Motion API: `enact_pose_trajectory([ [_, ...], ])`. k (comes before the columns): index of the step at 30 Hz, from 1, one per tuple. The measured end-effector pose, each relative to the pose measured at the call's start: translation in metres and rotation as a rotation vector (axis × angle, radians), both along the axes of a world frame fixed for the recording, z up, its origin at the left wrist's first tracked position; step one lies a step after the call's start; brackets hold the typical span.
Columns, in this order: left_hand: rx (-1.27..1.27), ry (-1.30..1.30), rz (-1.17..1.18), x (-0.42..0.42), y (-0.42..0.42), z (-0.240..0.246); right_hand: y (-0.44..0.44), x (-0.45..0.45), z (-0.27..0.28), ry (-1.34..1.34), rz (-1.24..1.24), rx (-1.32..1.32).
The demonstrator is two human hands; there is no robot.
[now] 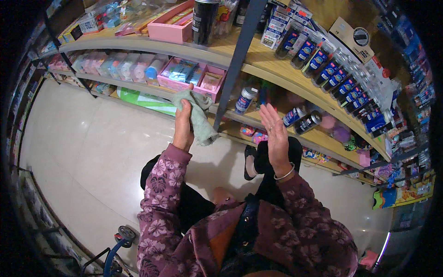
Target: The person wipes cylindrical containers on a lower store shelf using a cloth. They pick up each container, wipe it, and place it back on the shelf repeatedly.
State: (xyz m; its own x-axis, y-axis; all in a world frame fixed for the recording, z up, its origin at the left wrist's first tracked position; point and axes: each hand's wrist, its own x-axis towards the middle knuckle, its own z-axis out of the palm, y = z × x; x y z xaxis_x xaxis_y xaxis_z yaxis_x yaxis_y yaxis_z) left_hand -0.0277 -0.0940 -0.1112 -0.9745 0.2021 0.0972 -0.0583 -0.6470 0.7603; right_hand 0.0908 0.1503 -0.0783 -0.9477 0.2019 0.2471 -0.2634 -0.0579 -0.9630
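A pale green cloth hangs from my left hand, its thumb pressed over the fold, before the pink divided box of small packets. My right hand is raised with the palm showing, fingers extended and nothing held. Beyond its fingertips, on the middle shelf, a clear jar with a silver lid and blue label stands to the left. A similar jar and a dark jar lean to the right. A grey metal shelf post rises between my hands.
Rows of blue-labelled canisters line the upper right shelf edge. A pink tray and a black canister stand on the upper left shelf. Clear plastic bottles fill the shelf beneath. A wheel on a blue frame is at lower left.
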Motion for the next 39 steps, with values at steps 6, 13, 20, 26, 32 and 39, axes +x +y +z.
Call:
enact_pose_trajectory([
  [6, -0.009, 0.014, 0.084, -0.011, -0.01, -0.013, 0.014, 0.008, -0.005, -0.043, -0.085, -0.019],
  [13, -0.013, 0.015, 0.151, -0.011, -0.032, -0.015, 0.021, 0.018, -0.012, -0.051, -0.124, 0.009],
  [20, 0.016, -0.043, 0.228, -0.021, -0.044, -0.041, 0.019, 0.019, -0.019, -0.062, -0.132, 0.07],
  [26, -0.261, -0.13, 0.226, -0.011, -0.036, -0.07, 0.01, 0.018, -0.023, -0.088, -0.116, 0.112],
  [32, -0.681, 0.143, 0.16, 0.008, -0.014, -0.066, 0.004, 0.017, -0.025, -0.098, -0.07, 0.052],
  [39, -0.919, 0.486, 0.186, 0.018, -0.004, -0.068, 0.005, 0.016, -0.026, -0.108, -0.098, 0.065],
])
